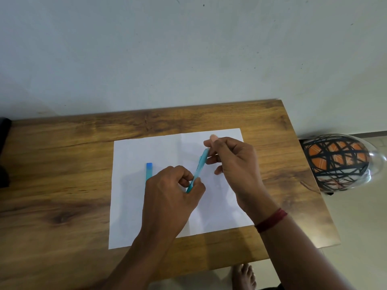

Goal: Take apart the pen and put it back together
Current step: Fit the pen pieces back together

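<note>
A light blue pen barrel (199,168) is held slanted above a white sheet of paper (159,149). My left hand (169,197) pinches its lower end. My right hand (232,162) grips its upper end between thumb and fingers. A blue pen cap (148,170) lies upright on the paper to the left, its lower part hidden behind my left hand.
The paper lies on a wooden table (62,174) set against a pale wall. A helmet with an orange and black pattern (339,162) sits on the floor past the table's right edge. A dark object (4,151) is at the left edge. A bare foot (245,277) shows below the table.
</note>
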